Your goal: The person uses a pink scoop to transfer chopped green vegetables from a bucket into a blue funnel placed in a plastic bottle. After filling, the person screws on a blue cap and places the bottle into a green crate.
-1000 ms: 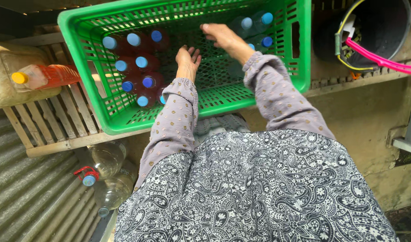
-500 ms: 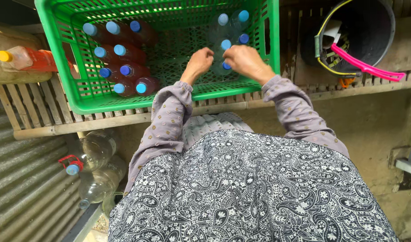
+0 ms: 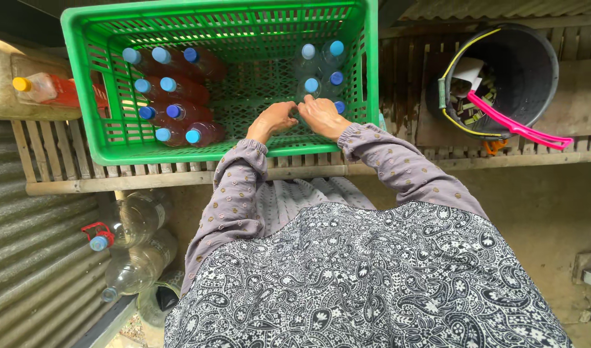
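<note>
A green plastic crate stands on a slatted wooden shelf. Inside, on its left, stand several bottles of red liquid with blue caps; on its right stand several clear bottles with blue caps. My left hand and my right hand are close together inside the crate near its front wall. They meet at a clear bottle with a blue cap, mostly hidden by the right hand. I cannot tell whether either hand grips it.
A bottle of red liquid with a yellow cap lies left of the crate. A black bucket with a pink handle sits on the shelf at right. Large clear jugs lie below at left, beside corrugated metal sheeting.
Both hands have drawn back from the crate's far side to its front and come together. The view has shifted so the crate sits more to the right.
</note>
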